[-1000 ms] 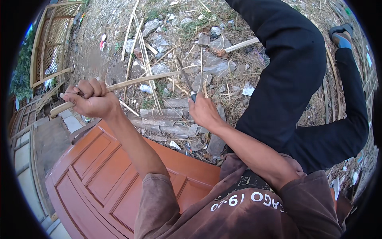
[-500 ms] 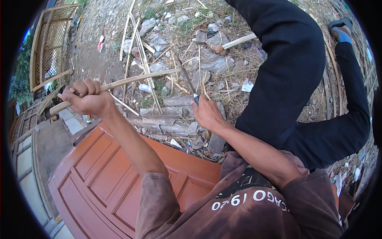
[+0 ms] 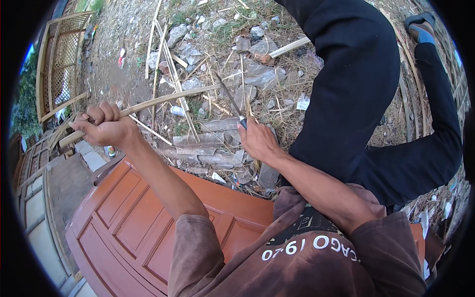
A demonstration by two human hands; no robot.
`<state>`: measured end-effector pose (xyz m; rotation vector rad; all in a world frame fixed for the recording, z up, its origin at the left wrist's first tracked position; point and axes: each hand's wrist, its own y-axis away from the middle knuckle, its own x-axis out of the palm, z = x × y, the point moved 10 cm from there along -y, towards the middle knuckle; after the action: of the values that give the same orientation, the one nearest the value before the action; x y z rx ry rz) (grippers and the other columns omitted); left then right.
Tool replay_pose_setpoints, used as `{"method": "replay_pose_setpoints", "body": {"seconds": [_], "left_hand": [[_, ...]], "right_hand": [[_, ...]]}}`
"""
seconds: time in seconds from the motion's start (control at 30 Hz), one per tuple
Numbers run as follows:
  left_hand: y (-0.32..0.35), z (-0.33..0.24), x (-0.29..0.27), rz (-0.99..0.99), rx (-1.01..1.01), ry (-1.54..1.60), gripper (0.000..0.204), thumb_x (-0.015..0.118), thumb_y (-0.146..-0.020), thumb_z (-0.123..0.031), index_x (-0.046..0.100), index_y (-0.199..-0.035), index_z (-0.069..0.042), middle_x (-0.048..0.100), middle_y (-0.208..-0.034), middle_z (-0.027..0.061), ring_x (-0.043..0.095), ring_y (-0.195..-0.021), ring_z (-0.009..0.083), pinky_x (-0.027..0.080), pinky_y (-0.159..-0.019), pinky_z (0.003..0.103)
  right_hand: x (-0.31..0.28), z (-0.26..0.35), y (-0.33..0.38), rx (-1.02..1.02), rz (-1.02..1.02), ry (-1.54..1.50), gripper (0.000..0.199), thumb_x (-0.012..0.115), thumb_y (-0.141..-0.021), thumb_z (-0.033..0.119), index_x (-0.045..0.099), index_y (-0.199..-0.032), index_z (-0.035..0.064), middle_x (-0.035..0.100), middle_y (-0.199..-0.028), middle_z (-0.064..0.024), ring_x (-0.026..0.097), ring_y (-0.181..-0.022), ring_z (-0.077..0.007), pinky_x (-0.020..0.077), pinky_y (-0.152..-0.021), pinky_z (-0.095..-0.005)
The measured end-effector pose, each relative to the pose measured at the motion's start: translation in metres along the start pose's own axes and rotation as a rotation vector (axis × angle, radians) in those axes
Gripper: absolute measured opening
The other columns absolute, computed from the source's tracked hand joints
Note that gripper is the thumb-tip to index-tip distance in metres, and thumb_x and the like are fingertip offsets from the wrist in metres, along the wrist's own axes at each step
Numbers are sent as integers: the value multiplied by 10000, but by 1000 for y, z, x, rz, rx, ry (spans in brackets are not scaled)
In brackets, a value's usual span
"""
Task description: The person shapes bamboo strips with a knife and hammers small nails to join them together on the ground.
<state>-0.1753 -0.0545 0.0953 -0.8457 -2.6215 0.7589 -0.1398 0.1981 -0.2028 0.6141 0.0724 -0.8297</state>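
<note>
Panelled orange door (image 3: pixel 128 218), nearest, under both forearms. Right hand (image 3: pixel 258 140) clenched round knife (image 3: pixel 229 98), blade meeting bamboo strip (image 3: pixel 148 105). Left hand (image 3: pixel 104 124) fisted on strip's near end; its long axis runs rightward toward blade. Beyond: littered ground (image 3: pixel 208 44).

The left hand (image 3: pixel 105 126) is closed in a tight fist, knuckles up and fingers curled fully under, held out to the person's left with the forearm bare and the elbow bent. The right hand (image 3: pixel 257 141) is also clenched, its back turned toward the camera, thumb side up, reaching forward near the middle of the view. The right forearm runs straight back to a brown sleeve. Both wrists are level, and the two hands sit well apart.
</note>
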Motion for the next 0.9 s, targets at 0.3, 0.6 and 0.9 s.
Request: {"method": "replay_pose_setpoints", "body": {"seconds": [0.3, 0.6, 0.9], "left_hand": [[-1, 3, -5, 33, 6, 23, 419, 435, -1044, -440, 261, -763, -181, 164, -547, -55, 114, -436, 63, 64, -395, 264], [-1, 2, -4, 14, 20, 14, 407, 458, -1033, -451, 310, -781, -168, 172, -546, -54, 120, -431, 64, 61, -391, 258], [-1, -1, 3, 24, 24, -18, 409, 421, -1050, -433, 279, -768, -173, 175, -559, -52, 121, -452, 70, 83, -408, 266]], "right_hand": [[-7, 14, 5, -16, 72, 7, 382, 499, -981, 279, 511, -1034, -99, 656, -824, -318, 669, -812, -468, 518, -749, -552], [-4, 10, 0, 16, 29, -23, 411, 470, -991, 308, 515, -992, -101, 643, -771, -324, 660, -748, -479, 513, -697, -549], [-5, 26, 2, -109, 33, 0, 430, 479, -989, 336, 512, -987, -93, 640, -783, -322, 646, -760, -494, 492, -712, -563]]}}
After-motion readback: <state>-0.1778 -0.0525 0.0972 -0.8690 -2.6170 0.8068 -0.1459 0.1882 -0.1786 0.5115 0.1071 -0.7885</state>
